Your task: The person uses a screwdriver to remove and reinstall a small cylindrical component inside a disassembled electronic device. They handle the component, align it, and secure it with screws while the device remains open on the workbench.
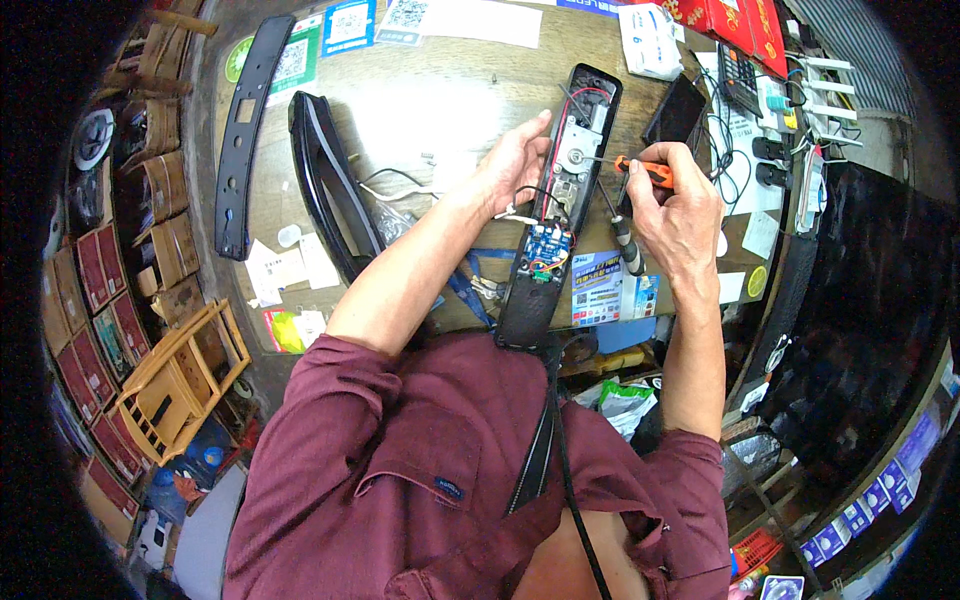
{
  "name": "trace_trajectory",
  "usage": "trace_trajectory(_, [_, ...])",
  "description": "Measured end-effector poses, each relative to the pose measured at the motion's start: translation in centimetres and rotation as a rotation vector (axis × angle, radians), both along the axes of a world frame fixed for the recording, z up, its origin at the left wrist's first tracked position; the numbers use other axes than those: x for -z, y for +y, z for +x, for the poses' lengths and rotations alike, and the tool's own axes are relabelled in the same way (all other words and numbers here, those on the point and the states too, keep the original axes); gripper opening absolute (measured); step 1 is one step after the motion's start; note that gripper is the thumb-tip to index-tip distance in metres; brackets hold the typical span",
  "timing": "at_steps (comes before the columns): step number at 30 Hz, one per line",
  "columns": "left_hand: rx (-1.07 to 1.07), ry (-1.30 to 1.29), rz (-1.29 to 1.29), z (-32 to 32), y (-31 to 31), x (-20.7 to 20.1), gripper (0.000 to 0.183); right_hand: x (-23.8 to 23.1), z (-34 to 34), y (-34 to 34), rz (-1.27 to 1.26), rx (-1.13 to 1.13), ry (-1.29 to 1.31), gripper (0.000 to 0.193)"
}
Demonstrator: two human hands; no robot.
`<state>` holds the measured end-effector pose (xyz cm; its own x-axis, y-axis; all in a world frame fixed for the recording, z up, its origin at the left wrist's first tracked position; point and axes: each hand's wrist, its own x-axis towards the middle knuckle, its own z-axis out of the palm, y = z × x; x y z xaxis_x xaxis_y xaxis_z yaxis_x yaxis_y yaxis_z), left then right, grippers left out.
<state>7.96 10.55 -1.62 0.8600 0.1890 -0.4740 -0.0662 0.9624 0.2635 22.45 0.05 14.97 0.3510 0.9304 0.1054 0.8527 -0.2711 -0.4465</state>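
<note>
Head view: a green card [292, 58] and a blue card [348, 24] bear square codes; a printed leaflet [597, 287] lies beside the uncovered black housing [588, 136] on the table [455, 75]. The right hand [682, 205], back upward, curls its fingers round an orange-handled screwdriver [652, 172]; the left hand [508, 170] touches the housing's left edge, whether gripping I cannot tell.

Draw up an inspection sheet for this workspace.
Surface: brown wooden tabletop with bright glare.
Things: long black open housing with blue circuit board; orange-handled metal screwdriver, tip at the housing's metal mechanism.
Clutter: flat black panel with cutouts, curved black shell, white paper sheet.
Hands: right hand grips the screwdriver; left hand at the housing's left edge.
Cables: thin black cables tangled at right; red wire inside the housing.
Surroundings: yellow wooden chair and brown cardboard boxes at left.
</note>
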Motion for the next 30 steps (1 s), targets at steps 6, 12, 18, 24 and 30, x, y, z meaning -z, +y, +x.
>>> trace_trajectory(6, [-0.038, 0.010, -0.038, 0.3, -0.1, -0.1, 0.070, 0.4, 0.2, -0.2, 0.023, -0.004, 0.012, 0.012])
trace_trajectory(12, [-0.007, -0.004, 0.001, 0.0, 0.1, -0.4, 0.069, 0.9, -0.5, 0.1, -0.006, 0.000, 0.012, 0.015])
trace_trajectory(18, [-0.023, 0.038, -0.004, 0.2, -0.2, -0.5, 0.070, 1.2, -0.8, 0.6, 0.008, -0.036, -0.021, 0.016])
trace_trajectory(24, [-0.003, 0.030, -0.003, 0.2, -0.1, -0.1, 0.072, 1.0, -0.8, 0.6, 0.000, -0.051, -0.042, 0.016])
trace_trajectory(30, [-0.019, 0.058, -0.001, 0.2, -0.2, -0.3, 0.073, 0.8, -0.6, 0.9, -0.013, -0.080, -0.077, 0.015])
